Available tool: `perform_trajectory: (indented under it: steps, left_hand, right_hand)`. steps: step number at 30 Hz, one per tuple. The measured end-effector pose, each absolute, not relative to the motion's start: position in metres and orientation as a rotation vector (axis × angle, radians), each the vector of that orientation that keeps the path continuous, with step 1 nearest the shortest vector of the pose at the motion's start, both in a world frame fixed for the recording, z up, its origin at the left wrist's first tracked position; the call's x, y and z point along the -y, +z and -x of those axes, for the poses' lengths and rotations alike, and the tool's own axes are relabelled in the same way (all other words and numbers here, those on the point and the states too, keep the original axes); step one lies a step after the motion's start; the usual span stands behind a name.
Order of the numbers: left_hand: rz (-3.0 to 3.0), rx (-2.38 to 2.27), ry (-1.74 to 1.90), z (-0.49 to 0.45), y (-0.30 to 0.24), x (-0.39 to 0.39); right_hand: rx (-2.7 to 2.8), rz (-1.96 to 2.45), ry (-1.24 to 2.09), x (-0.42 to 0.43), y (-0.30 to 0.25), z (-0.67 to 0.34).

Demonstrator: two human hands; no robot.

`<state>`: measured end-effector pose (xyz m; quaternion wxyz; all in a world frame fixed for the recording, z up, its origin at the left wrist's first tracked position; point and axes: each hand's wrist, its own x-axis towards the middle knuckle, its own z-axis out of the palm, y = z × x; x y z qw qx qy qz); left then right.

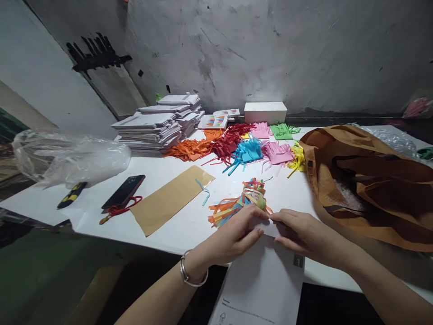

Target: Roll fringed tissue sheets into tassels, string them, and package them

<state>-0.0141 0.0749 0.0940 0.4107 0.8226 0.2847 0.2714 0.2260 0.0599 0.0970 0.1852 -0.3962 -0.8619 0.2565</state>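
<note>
A long white printed packet (260,284) extends over the table's front edge toward me. At its far end, my left hand (241,232) is closed, thumb and fingers on the edge. My right hand (301,232) pinches the same edge from the other side, and the two sets of fingertips nearly meet. Just beyond them lies a bundle of multicoloured paper tassels (252,194), with a pale band around its middle. Whether any of its strips reach inside the packet is hidden by my fingers.
Flat fringed paper pieces (248,151) in several colours lie farther back. White packets (149,128) are stacked behind left, near a white box (265,113). Left are a brown paper strip (172,198), phone (125,192), cutter (71,195) and plastic bag (84,158). A brown bag (314,180) stands right.
</note>
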Motion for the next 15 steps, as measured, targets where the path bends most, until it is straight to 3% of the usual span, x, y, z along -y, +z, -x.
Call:
perform_trajectory:
  steps: [15]
  left_hand:
    - [-2.058,-0.652,0.716,0.0075,0.0958,-0.0744]
  right_hand:
    - [2.201,1.246,1.27,-0.0703,0.1047,-0.2234]
